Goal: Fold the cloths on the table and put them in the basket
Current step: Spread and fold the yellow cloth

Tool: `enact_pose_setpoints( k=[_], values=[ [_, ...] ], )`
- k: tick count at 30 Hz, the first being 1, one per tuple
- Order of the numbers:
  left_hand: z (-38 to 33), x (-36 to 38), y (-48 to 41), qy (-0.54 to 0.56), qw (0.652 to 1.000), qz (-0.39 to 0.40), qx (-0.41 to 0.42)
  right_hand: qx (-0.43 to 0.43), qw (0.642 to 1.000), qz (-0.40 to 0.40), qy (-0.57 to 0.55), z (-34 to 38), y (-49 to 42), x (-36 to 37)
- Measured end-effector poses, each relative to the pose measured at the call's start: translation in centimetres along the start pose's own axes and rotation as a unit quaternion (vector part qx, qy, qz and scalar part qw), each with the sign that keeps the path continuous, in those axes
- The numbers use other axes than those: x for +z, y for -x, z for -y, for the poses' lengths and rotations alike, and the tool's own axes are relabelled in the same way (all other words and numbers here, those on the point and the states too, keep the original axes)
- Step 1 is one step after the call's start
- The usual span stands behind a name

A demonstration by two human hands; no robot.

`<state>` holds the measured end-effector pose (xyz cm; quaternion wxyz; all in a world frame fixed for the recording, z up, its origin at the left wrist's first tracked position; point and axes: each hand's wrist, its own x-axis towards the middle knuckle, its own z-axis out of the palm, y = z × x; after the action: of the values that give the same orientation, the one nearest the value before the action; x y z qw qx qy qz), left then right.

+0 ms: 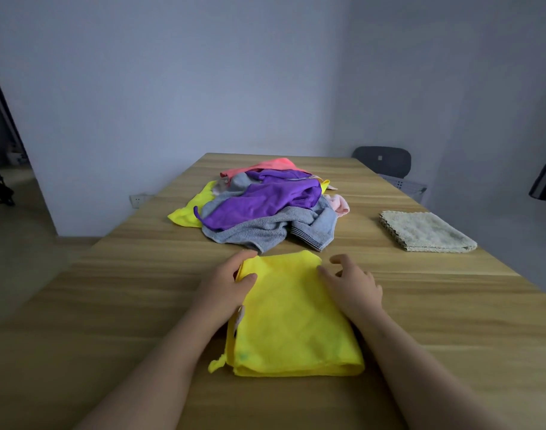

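Observation:
A folded yellow cloth (291, 318) lies flat on the wooden table (110, 293) right in front of me. My left hand (226, 283) grips its far left corner, thumb on top and fingers curled around the edge. My right hand (352, 283) rests at the cloth's far right edge, fingertips touching the fabric, fingers apart. Behind the cloth sits a loose pile of cloths (265, 206): purple on top, grey towel beneath, yellow at the left, pink at the back and right. No basket is in view.
A folded beige cloth (427, 232) lies at the table's right side. A dark chair (386, 166) stands behind the table's far right corner. A grey wall runs behind the table, with a doorway at the far left.

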<state>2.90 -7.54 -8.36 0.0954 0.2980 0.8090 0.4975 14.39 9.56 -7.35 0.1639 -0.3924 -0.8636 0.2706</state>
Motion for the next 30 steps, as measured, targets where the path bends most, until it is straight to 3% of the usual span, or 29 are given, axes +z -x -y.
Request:
enact_pose_setpoints(
  k=[5,11,15,17,20,26,30],
  values=[
    [-0.7,0.3,-1.7,-0.039,0.998,0.012,-0.038,0.001,0.998,0.061,-0.013,0.9,-2.4,-0.2],
    [-0.2,0.2,-3.0,-0.041,0.999,0.019,-0.01,-0.019,0.998,0.066,-0.014,1.0,-3.8,0.2],
    [0.3,0.2,-3.4,-0.038,0.999,0.02,0.013,0.009,0.983,0.064,-0.169,0.5,-4.7,0.2],
    [0.5,0.3,-3.6,-0.046,0.998,0.025,0.023,0.0,0.98,0.072,-0.184,0.3,-4.9,0.2],
    [1.0,0.4,-4.1,-0.076,0.996,0.033,0.027,-0.015,0.991,0.079,-0.11,0.2,-4.9,0.3],
    [0.5,0.7,-3.8,-0.121,0.992,0.033,0.016,-0.045,0.999,0.003,-0.017,-0.3,-4.4,0.6],
    [-0.1,1.0,-3.1,-0.19,0.982,0.015,0.007,-0.002,0.999,0.01,0.04,0.0,-2.7,-0.4]
  ],
)
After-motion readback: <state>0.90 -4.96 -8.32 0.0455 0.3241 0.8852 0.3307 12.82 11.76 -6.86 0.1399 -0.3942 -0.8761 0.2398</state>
